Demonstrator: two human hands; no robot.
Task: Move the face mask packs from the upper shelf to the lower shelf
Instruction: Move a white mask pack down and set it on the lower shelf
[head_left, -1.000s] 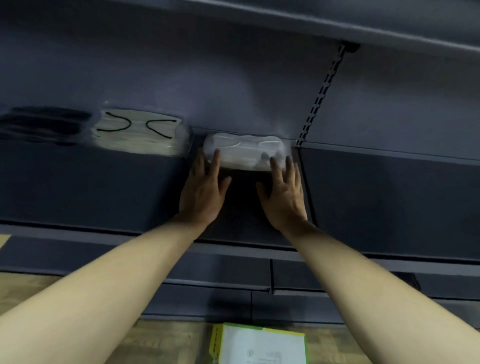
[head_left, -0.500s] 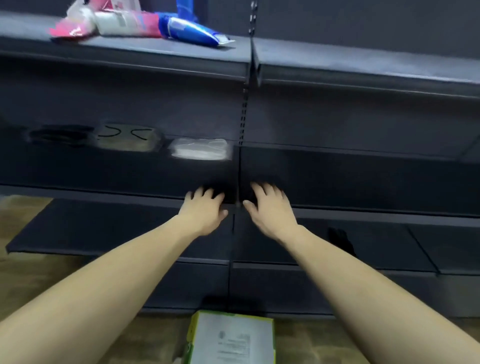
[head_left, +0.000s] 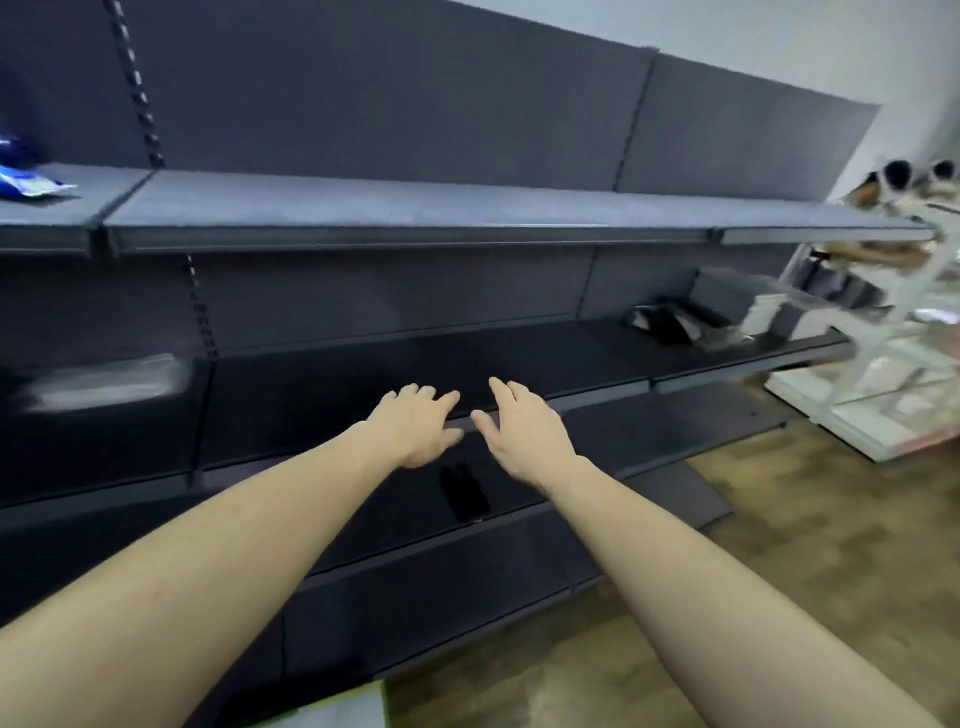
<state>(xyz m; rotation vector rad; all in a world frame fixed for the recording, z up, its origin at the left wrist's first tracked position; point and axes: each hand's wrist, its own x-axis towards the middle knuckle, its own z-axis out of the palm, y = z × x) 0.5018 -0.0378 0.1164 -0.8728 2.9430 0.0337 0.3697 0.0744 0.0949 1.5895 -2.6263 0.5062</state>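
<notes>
hovering empty with fingers loosely spread, the left hand (head_left: 415, 431) and right hand (head_left: 524, 434) leave the blurred face mask pack (head_left: 104, 387), long axis sideways, far left of the fingers, nearer the left hand.

Dim, flat light; motion blur smears both side edges, wide-angle distortion bends the shelf lines.

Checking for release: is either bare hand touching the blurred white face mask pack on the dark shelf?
Apart. The head view shows the left hand and right hand open, with bare dark shelf between them and the white face mask pack far left.
</notes>
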